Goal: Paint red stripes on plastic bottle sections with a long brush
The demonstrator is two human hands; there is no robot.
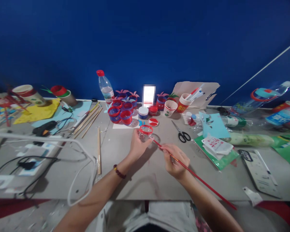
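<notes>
My left hand is closed around a small clear plastic cup whose rim is coated red. In my right hand is a long red paintbrush, pinched near its front part. Its tip reaches the side of the cup by my left thumb; whether it touches the plastic is too small to tell. Just behind the cup lies a round lid smeared with red. A jar of red paint and a white-lidded jar stand farther back.
Several red-and-purple painted cups cluster behind my left hand, near a bottle. Black scissors and a phone lie to the right. At left are a glue gun, a power strip and a looping white cable.
</notes>
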